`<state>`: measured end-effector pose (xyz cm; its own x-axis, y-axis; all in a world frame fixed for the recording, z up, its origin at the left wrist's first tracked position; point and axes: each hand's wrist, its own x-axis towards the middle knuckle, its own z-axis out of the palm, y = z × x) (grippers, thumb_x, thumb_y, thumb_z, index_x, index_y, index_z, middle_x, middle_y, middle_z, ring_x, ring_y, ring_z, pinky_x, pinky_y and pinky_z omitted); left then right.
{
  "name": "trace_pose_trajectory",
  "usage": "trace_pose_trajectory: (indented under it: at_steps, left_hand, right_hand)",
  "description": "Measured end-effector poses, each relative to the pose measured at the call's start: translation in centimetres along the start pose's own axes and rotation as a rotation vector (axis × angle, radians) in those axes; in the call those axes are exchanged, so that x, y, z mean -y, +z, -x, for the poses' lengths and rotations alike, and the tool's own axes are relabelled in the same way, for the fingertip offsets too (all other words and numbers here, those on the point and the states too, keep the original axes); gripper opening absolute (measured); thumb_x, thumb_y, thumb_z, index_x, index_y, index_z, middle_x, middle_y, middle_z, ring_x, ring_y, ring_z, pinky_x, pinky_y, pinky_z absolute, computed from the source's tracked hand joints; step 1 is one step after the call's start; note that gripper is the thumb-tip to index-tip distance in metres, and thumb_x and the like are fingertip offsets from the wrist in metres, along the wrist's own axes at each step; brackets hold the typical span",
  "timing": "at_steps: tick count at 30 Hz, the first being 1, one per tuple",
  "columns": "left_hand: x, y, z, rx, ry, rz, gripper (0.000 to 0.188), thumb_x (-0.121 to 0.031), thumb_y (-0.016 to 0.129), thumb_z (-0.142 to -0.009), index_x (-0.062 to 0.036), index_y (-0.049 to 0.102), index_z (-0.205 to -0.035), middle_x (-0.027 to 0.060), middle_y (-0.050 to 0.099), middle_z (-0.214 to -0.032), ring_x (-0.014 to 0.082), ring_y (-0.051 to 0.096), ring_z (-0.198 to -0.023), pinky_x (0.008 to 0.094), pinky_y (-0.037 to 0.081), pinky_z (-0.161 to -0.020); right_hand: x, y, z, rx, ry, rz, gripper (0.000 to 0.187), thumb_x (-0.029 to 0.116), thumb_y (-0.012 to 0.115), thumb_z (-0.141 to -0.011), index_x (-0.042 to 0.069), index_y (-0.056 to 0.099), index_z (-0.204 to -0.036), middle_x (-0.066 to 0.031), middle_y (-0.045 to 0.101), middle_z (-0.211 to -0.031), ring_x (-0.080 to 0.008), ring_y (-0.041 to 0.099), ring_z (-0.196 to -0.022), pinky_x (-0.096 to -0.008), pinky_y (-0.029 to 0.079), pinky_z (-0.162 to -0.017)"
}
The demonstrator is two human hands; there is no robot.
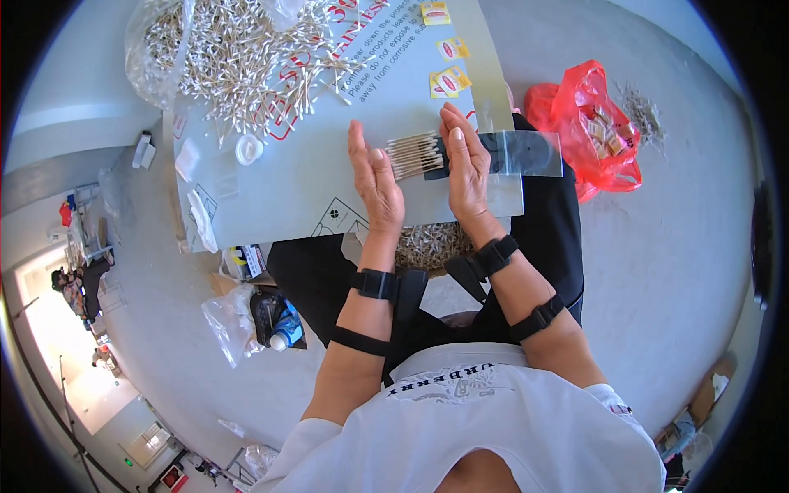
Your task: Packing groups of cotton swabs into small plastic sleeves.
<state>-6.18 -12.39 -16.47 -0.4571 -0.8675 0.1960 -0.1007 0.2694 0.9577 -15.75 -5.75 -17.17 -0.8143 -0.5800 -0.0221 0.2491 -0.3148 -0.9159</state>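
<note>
A small row of cotton swabs [415, 154] with wooden sticks lies on a grey board [288, 181] across my lap. My left hand [374, 177] stands on edge with flat fingers against the row's left end. My right hand [466, 160] is flat too, pressed against the row's right end, where a clear plastic sleeve [526, 154] lies with its mouth toward the swabs. Neither hand grips anything. A big loose pile of cotton swabs [246, 62] covers the board's far left part.
A clear bag [152, 49] of swabs sits at the far left. Small yellow labels [450, 80] lie on the board. A red plastic bag [592, 127] with small packets lies on the floor at right. More swabs [431, 244] sit below the board on my lap.
</note>
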Motion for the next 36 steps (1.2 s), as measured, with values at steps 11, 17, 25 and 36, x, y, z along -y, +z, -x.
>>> trace_pose_trajectory:
  at_steps: [11,17,25,36]
  left_hand:
    - [-0.2,2.4,-0.3,-0.024,-0.106,0.438,0.054,-0.031,0.039,-0.103,0.0038,0.034,-0.144,0.0169,0.036,-0.149,0.025,0.032,-0.139,0.0391,0.023,-0.115]
    - [0.0,0.2,0.6,0.277,0.265,-0.623,0.065,-0.034,0.054,-0.094,-0.0029,0.031,-0.147,0.0165,0.027,-0.155,0.0315,0.024,-0.144,0.0473,0.018,-0.117]
    - [-1.1,0.8,1.7,0.524,0.235,-0.973,0.084,-0.054,0.053,-0.089,-0.0092,0.022,-0.152,0.0114,0.017,-0.159,0.0273,0.015,-0.147,0.052,0.009,-0.117]
    - [-1.1,0.7,1.6,0.437,0.23,-0.792,0.075,-0.035,0.059,-0.09,-0.0026,0.026,-0.149,0.0186,0.021,-0.156,0.0325,0.016,-0.146,0.0506,0.012,-0.117]
  right_hand:
    - [1.0,-2.4,-0.5,-0.05,0.013,-0.024,0.03,0.015,0.049,-0.101,-0.005,0.058,-0.122,-0.0102,0.052,-0.135,-0.0142,0.054,-0.114,-0.0262,0.043,-0.098]
    - [4.0,-4.1,0.3,0.194,-0.239,0.827,0.022,-0.006,0.065,-0.079,0.004,0.066,-0.098,-0.0117,0.061,-0.1,-0.0253,0.064,-0.091,-0.0312,0.052,-0.076]
    - [3.3,-4.8,1.0,0.277,-0.434,1.028,0.009,0.001,0.066,-0.074,0.004,0.063,-0.082,-0.0099,0.057,-0.086,-0.0315,0.061,-0.08,-0.0396,0.051,-0.068]
    - [3.0,-4.3,0.0,-0.016,-0.145,0.415,0.022,-0.004,0.059,-0.086,-0.001,0.061,-0.107,-0.0107,0.058,-0.112,-0.0196,0.058,-0.102,-0.0293,0.048,-0.087]
